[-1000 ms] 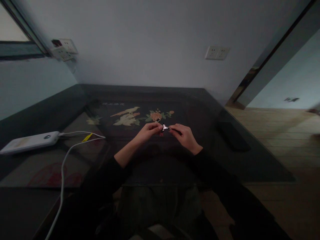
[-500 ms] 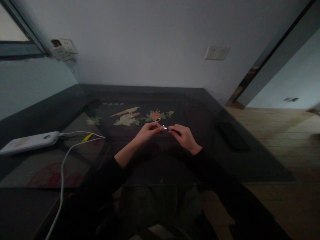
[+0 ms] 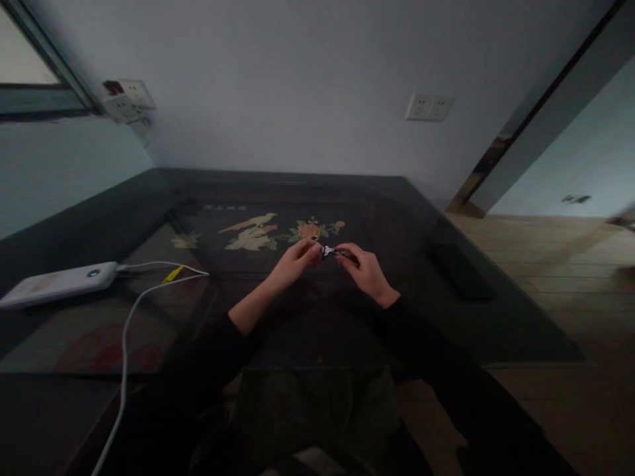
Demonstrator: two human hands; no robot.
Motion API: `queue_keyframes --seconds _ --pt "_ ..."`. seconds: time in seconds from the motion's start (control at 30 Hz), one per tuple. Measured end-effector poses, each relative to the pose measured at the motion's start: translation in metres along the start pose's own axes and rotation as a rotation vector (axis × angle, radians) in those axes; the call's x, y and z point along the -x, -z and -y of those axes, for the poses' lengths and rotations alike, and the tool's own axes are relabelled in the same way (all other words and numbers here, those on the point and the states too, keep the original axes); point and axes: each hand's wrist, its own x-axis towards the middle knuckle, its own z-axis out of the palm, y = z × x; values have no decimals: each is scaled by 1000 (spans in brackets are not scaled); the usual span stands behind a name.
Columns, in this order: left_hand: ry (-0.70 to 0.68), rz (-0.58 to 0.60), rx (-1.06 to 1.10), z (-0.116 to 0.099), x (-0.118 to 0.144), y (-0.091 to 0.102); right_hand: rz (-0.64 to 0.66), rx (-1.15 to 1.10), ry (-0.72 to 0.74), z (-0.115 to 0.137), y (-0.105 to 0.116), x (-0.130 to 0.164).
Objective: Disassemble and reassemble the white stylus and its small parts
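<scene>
A small shiny metal piece (image 3: pixel 328 251) is held between my hands, over the dark table with its bird-and-flower picture. My left hand (image 3: pixel 296 257) pinches its left end between thumb and fingers. From the other side, the thumb and forefinger of my right hand (image 3: pixel 366 270) close on its thin, darker right end. The fingers cover much of it, and it is too small and dim to tell its exact kind.
A white power bank (image 3: pixel 62 284) lies at the table's left, with a white cable (image 3: pixel 124 350) running off the front edge. A yellow tag (image 3: pixel 172 274) is on the cable. A dark flat object (image 3: pixel 461 271) lies at the right. Wall sockets (image 3: pixel 429 107) sit behind the table.
The shiny metal piece has turned slightly between my fingers, and its middle shows a little more. Both hands stay in nearly the same place.
</scene>
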Motion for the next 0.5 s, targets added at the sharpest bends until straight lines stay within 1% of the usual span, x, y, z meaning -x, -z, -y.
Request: queue_keyframes --seconds 0.1,0.23,0.33,0.5 --pt "-41 -35 -26 2 -1 0 -30 -75 -55 -1 0 0" --pt "-102 -3 -81 -1 2 -1 -29 -130 -79 1 0 -1" --pt "-97 -3 -118 -2 4 -2 -18 -107 -46 2 -1 -1" --pt "-60 -38 -147 0 2 -2 -9 -11 -11 2 -1 0"
